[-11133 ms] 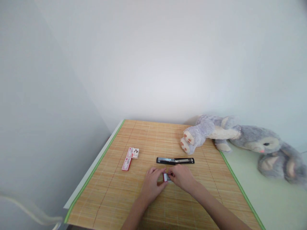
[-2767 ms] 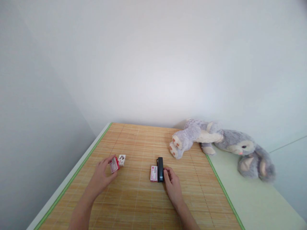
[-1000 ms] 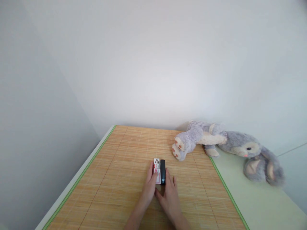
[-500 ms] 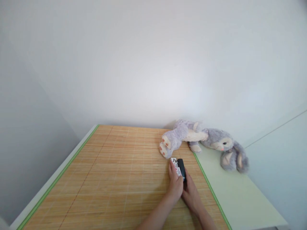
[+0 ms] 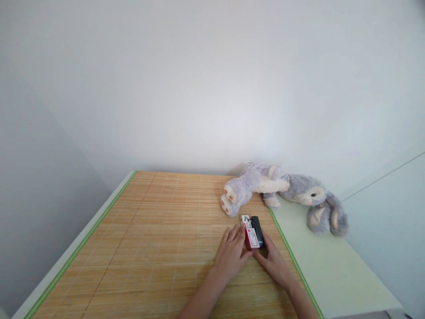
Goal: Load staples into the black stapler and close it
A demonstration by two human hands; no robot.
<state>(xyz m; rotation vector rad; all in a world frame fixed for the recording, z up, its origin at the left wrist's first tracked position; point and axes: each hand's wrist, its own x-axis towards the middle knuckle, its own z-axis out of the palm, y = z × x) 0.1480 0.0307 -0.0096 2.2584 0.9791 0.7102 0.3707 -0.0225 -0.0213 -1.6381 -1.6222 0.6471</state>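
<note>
A black stapler (image 5: 257, 230) lies on the bamboo mat (image 5: 159, 248) near the mat's right edge. Two small red-and-white staple boxes lie against its left side: one (image 5: 252, 239) nearer me, the other (image 5: 245, 220) just beyond it. My left hand (image 5: 231, 255) rests flat on the mat with its fingertips at the nearer box's left side. My right hand (image 5: 274, 261) lies just below the stapler, fingertips at its near end. Neither hand grips anything.
A grey plush rabbit (image 5: 282, 190) lies on its side at the back right, its feet a short way beyond the stapler. The pale green tabletop (image 5: 332, 270) extends right of the mat. White walls close in behind and to the left.
The stapler and boxes, pushed to the mat's right edge half a second ago, stay there. My left hand has slid back off the boxes; both hands now lie flatter, nearer me.
</note>
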